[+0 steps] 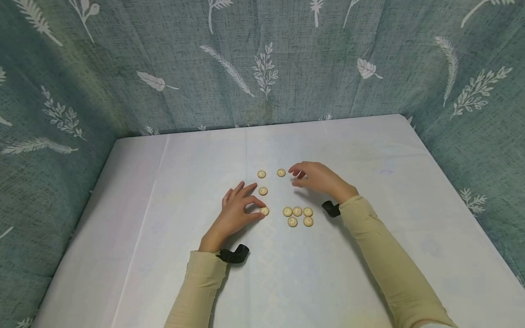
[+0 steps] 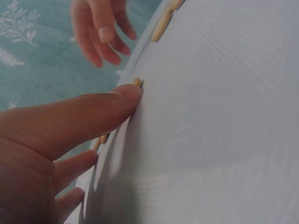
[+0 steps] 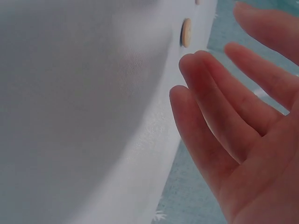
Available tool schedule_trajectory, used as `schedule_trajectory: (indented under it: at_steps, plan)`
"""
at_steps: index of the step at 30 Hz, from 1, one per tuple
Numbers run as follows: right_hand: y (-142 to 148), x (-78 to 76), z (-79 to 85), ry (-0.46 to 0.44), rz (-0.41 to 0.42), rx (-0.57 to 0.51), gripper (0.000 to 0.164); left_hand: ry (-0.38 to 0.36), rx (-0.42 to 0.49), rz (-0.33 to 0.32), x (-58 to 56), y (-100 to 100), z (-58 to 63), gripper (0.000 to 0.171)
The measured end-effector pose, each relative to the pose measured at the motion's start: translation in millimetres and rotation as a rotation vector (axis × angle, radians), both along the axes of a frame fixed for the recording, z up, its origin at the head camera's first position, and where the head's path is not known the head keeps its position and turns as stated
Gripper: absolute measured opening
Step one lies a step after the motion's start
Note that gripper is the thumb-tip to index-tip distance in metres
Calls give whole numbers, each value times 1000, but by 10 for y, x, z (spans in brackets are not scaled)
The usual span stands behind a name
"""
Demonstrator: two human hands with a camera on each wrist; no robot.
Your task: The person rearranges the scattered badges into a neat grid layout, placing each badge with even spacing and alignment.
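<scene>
My left hand (image 1: 237,207) pinches a pale round wooden button (image 1: 265,211) between thumb and index finger, low at the white table. In the left wrist view the thumb covers most of this button (image 2: 137,81). My right hand (image 1: 317,176) hovers over the table with fingers loosely bent, holding nothing. Just left of its fingertips lies another button (image 1: 280,172); the right wrist view shows a button (image 3: 187,32) apart from the fingers. Two more buttons lie beyond the left hand, one near its fingers (image 1: 256,184) and one farther back (image 1: 261,174).
Several like buttons (image 1: 297,211) sit in two short rows right of the left hand. A white cloth covers the table (image 1: 184,182). Green leaf-patterned curtains (image 1: 303,77) stand along its back and sides. Each wrist wears a black device (image 1: 234,254).
</scene>
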State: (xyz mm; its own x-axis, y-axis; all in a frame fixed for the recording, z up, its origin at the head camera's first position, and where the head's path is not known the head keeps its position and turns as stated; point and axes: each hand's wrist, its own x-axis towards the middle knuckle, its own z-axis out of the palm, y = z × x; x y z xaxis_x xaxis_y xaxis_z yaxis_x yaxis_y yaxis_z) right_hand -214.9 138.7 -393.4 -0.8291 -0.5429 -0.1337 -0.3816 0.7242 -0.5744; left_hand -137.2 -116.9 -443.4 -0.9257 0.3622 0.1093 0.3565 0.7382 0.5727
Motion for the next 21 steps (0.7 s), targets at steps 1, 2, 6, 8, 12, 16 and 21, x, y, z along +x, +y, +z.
schedule_trajectory:
  at_steps: [1, 2, 6, 8, 12, 16, 21]
  plan:
    - [5, 18, -1, 1, -1, -5, 38, 0, 0, 1, 0, 0, 0, 16]
    - [8, 39, -1, 1, -1, -12, 37, 2, -3, 1, -2, -1, -4, 16]
    - [9, 130, 10, -3, 6, -29, 36, 5, -4, 0, -5, 2, -11, 16]
    - [6, 174, 19, -4, 11, -29, 35, 7, -4, -2, -8, -1, -11, 16]
    - [17, 238, -13, 16, 34, -30, 34, 11, -5, -3, -10, -3, -11, 16]
    - [25, 288, -54, 17, 40, -61, 29, 6, -10, 3, -12, -5, -24, 16]
    - [25, 332, -81, -10, 55, -74, 22, 1, -17, 8, -17, -6, -34, 16]
